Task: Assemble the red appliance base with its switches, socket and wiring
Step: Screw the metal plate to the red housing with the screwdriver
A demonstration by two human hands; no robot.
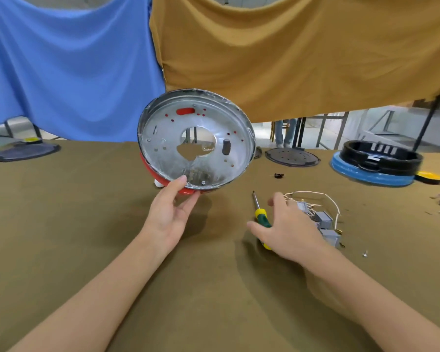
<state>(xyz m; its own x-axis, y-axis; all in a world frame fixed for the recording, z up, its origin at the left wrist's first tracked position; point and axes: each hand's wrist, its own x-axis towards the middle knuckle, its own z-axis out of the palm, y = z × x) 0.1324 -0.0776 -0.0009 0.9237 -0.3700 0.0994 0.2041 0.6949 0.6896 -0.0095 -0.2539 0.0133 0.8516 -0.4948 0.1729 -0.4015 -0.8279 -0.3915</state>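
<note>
Olive-brown cloth [214, 288]: covers the whole work table, creased in front of the arms
Backdrop: one blue sheet [61, 67] hung at left, one mustard sheet [290, 52] hung at right, their edges meeting above the table
Room beyond: pale floor, metal frame legs and a standing person's legs [286, 132] seen under the mustard sheet
Red appliance base [196, 138]: one; tilted up on its edge at table centre, silver metal inside facing the camera, red shell showing along the lower left rim; large irregular hole in the middle, small holes around it
Left hand [172, 209]: grasps the lower rim of the base, thumb on the metal inside, fingers on the red shell behind
Right hand [287, 229]: fingers loose and spread, lying over the screwdriver handle and the wiring; whether it grips either, I cannot tell
Screwdriver [261, 214]: one; green and yellow handle, shaft pointing away from the person, partly under the right hand
Wiring bundle [315, 199]: one; pale wires looped beside the right hand
Grey switch blocks [325, 219]: two plainly seen, joined to the wires, just right of the hand
Dark round plates: one [292, 156] behind the base at right, one [23, 151] at far left
Black ring housing [381, 154]: one, sitting on a blue disc [371, 174] at far right
Yellow-topped disc [429, 177]: one, beside the blue disc
Small dark part [278, 175]: one, lying alone between the base and the ring housing
</note>
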